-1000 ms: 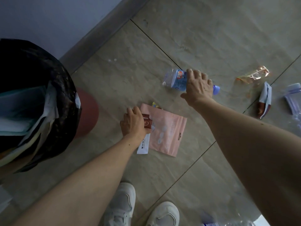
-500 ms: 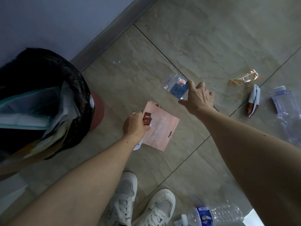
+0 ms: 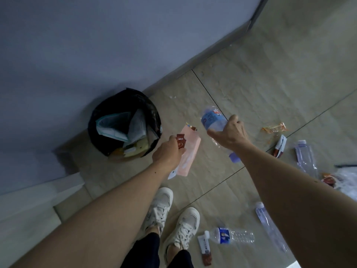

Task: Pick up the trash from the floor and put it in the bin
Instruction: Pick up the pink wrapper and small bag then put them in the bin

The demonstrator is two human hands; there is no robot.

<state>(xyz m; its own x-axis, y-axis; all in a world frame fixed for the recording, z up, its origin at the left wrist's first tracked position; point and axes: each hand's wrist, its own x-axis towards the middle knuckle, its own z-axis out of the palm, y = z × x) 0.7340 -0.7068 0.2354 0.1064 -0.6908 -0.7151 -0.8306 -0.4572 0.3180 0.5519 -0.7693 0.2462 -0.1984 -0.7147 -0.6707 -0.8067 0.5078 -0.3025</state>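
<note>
A round bin (image 3: 152, 113) with a black liner stands against the wall, partly full of paper and wrappers. My left hand (image 3: 167, 153) is shut on a small brown sachet (image 3: 46, 141) and a white wrapper, just right of the bin, above a pink pouch (image 3: 190, 151). Whether the hand also holds the pouch, I cannot tell. My right hand (image 3: 229, 133) grips a crushed clear bottle with a blue label (image 3: 211, 119), lifted off the floor, its lilac cap pointing down.
On the tiled floor lie an orange wrapper (image 3: 274, 128), a red-white packet (image 3: 280, 147), several clear bottles (image 3: 306, 158) (image 3: 234, 236) (image 3: 270, 227), a small sachet (image 3: 205, 252) and more litter at the right edge (image 3: 336, 180). My white shoes (image 3: 173, 219) stand below. The wall runs along the left.
I have risen: the view pulled back and the bin shrank. Both hands lifted from the floor, the left with the sachet, the right with the bottle, toward the bin.
</note>
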